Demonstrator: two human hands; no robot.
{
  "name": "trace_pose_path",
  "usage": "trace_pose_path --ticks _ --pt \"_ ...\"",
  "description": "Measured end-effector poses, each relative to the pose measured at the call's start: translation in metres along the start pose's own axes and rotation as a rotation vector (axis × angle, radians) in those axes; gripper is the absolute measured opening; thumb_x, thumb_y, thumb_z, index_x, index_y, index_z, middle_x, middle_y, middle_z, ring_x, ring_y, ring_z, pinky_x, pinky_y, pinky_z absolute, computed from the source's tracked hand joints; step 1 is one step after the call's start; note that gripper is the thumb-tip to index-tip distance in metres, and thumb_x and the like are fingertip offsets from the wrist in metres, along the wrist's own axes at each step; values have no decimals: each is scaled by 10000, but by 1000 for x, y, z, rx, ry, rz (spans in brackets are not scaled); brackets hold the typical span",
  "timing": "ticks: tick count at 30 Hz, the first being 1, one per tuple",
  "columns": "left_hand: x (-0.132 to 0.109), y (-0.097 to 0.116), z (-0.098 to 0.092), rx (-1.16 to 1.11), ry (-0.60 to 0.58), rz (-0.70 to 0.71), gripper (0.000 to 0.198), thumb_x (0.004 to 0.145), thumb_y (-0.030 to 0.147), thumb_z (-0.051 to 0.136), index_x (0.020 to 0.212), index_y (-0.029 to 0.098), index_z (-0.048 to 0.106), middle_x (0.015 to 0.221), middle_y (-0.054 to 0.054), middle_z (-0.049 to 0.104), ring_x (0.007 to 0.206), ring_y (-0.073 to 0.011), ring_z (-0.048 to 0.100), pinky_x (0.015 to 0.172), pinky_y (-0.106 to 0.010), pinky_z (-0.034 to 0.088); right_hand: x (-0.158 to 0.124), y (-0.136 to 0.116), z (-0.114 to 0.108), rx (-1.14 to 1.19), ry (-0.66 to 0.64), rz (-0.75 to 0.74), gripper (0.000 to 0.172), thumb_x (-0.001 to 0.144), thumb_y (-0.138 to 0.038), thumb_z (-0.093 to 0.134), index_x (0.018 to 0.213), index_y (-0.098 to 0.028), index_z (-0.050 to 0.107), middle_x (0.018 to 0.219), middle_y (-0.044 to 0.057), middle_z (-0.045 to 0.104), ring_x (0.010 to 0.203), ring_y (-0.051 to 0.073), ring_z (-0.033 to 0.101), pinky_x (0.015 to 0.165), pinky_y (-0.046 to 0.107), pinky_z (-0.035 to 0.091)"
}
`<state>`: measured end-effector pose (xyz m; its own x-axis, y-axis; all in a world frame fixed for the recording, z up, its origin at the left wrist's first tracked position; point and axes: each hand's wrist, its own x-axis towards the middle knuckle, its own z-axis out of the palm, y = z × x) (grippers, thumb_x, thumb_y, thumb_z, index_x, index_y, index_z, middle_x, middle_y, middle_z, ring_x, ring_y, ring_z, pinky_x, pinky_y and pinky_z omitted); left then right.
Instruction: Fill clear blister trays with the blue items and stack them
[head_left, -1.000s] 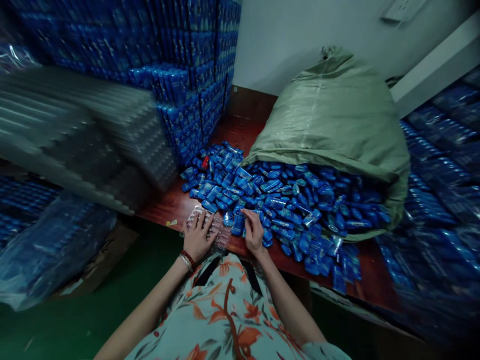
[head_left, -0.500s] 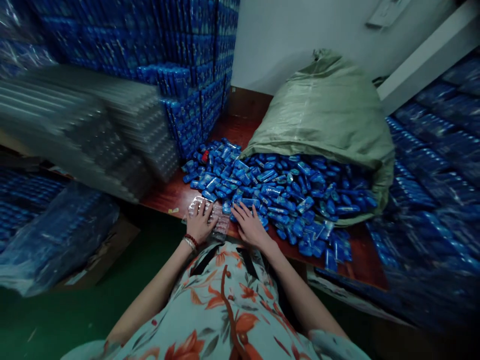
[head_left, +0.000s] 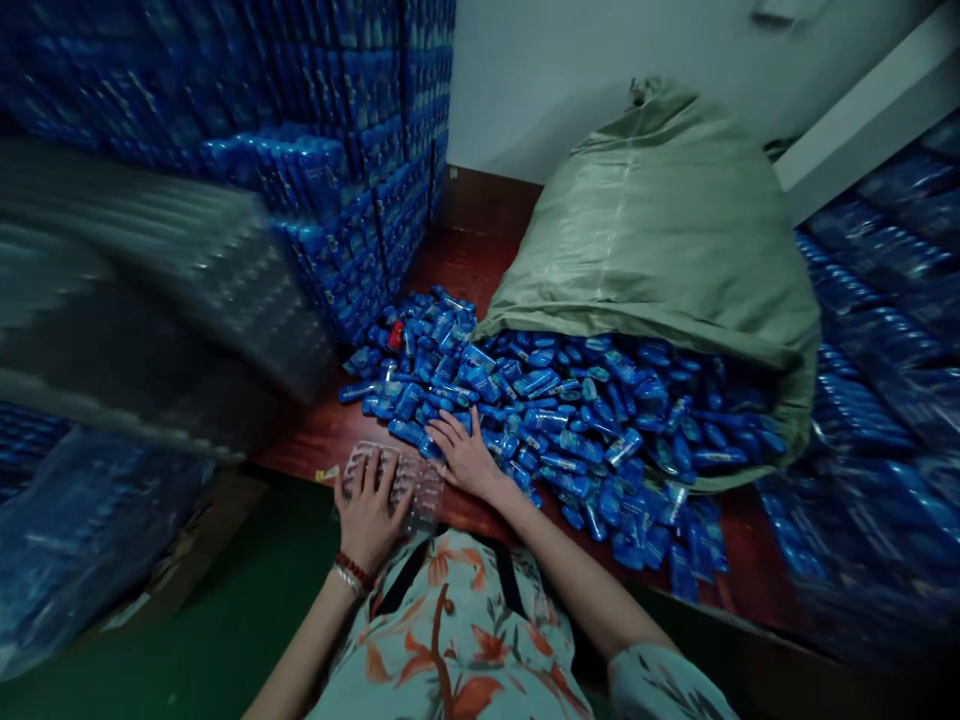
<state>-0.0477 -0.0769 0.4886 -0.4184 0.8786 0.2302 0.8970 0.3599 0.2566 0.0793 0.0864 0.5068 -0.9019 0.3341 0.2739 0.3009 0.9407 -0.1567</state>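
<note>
My left hand lies with fingers spread on a clear plastic tray with moulded hollows, at the table's front edge. A beaded bracelet circles that wrist. To its right, my right hand reaches onto the near edge of a heap of small blue packets. Its fingers are stretched out and touch the packets; no packet shows in its grip. One red packet stands out at the heap's left side.
A large green woven sack lies on the red-brown table, its mouth spilling packets. Stacked clear trays stand on the left. Behind them rise stacks of blue packs; more blue packs line the right side.
My view has shifted, so the trays and sack look nearer. My right hand has moved up and left over the packets. My left hand stays on the clear tray.
</note>
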Motion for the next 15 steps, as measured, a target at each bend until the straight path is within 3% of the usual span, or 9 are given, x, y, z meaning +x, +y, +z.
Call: trace_pose_path --ticks 3,8,12,15 --pt "1 -4 -2 -19 -34 30 536 854 431 464 1357 250 420 1450 -106 351 1331 -294 300 1104 -553 33 15 0 4 -61 19 21 507 901 -380 445 1375 -229 347 1414 124 397 1367 283 209 1027 708 -2" --pt "12 0 -1 -12 -116 75 586 823 486 502 1345 226 442 1426 -140 379 1327 -332 293 1092 -567 98 41 17 8 -66 12 -117 382 923 -377 416 1274 -240 475 1395 116 432 1346 264 279 1029 703 21" --pt "18 14 2 -40 -203 188 584 823 501 499 1349 255 435 1434 -118 374 1338 -319 282 1096 -542 115 57 32 7 -63 18 -219 348 931 -375 403 1218 -221 525 1364 114 472 1345 244 288 1059 659 22" --pt "23 32 5 -38 -237 181 601 820 532 486 1344 240 445 1425 -138 382 1312 -338 318 1077 -551 149 66 37 5 -29 38 -262 348 934 -387 392 1201 -221 540 1348 102 493 1345 231 290 1073 633 -11"
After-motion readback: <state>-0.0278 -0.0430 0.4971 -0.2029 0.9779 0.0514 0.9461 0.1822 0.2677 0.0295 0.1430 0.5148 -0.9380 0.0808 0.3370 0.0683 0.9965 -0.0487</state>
